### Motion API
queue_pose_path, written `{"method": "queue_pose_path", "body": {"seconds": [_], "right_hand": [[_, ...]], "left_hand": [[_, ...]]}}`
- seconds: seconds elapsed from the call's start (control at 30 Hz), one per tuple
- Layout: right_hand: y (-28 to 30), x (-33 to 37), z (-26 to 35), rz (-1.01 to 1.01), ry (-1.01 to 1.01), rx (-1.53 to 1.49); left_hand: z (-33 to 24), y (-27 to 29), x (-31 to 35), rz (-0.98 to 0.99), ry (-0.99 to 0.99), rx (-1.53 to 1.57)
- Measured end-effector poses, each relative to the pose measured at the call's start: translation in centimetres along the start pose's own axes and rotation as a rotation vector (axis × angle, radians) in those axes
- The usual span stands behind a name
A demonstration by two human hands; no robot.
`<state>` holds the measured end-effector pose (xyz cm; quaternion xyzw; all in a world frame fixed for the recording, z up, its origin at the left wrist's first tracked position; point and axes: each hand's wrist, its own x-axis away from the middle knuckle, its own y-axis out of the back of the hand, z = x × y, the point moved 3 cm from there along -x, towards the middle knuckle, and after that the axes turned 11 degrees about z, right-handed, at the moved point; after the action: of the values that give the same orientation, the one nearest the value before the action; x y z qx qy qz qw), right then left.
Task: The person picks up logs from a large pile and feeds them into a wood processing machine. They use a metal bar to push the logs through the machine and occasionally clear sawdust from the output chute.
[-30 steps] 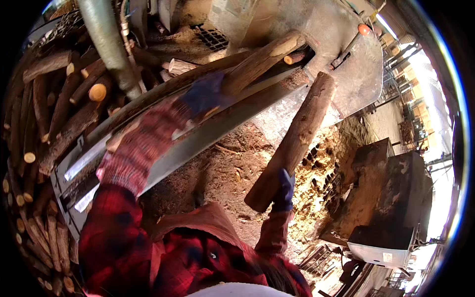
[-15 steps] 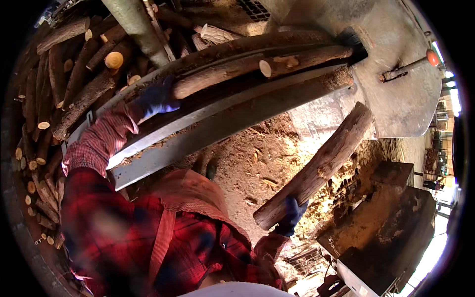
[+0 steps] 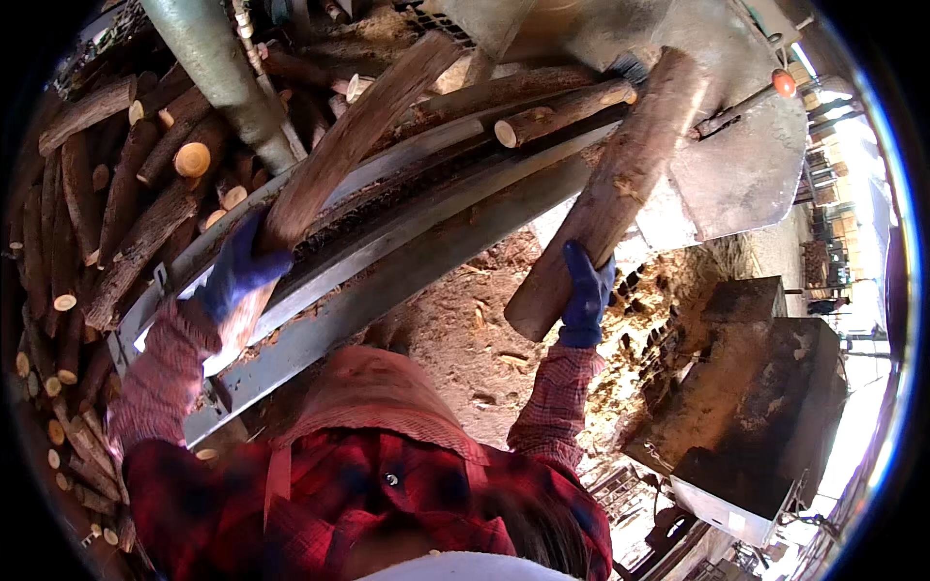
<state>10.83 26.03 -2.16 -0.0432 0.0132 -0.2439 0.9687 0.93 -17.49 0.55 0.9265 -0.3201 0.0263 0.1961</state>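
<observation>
My left hand (image 3: 240, 269), in a blue glove, is closed around the near part of a long bark-covered log (image 3: 363, 136). That log is raised at a slant over a long metal trough (image 3: 387, 254), its far end pointing away and to the right. My right hand (image 3: 587, 295), also in a blue glove, grips the near part of a second, thicker log (image 3: 620, 184), held up in front of me to the right of the trough. Another log (image 3: 562, 113) lies in the far part of the trough, its pale cut end toward me.
A pile of cut logs (image 3: 126, 213) fills the left side, behind a grey post (image 3: 208, 73). At the trough's far end stands a metal plate (image 3: 751, 189) with a lever ending in an orange-red knob (image 3: 783, 82). A dark metal box (image 3: 756, 416) stands at right; debris covers the ground (image 3: 475, 339).
My left hand has lifted its log out of the trough and tilted it upward. My right hand has raised the thicker log away from me. The view has shifted slightly.
</observation>
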Motion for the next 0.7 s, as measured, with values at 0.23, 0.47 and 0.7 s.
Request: {"method": "queue_pose_path", "body": {"seconds": [0.23, 0.47, 0.7], "right_hand": [[0.0, -9.1, -9.3, 0.254, -0.061, 0.024], [2.3, -12.3, 3.3, 0.057, 0.187, 0.258], [-0.6, -16.9, 2.7, -0.006, 0.368, 0.744]], "left_hand": [[4.0, -1.2, 2.6, -0.130, -0.064, -0.130], [1.7, -0.5, -0.6, -0.208, -0.184, -0.371], [0.9, -3.0, -4.3, -0.225, -0.339, -0.289]]}}
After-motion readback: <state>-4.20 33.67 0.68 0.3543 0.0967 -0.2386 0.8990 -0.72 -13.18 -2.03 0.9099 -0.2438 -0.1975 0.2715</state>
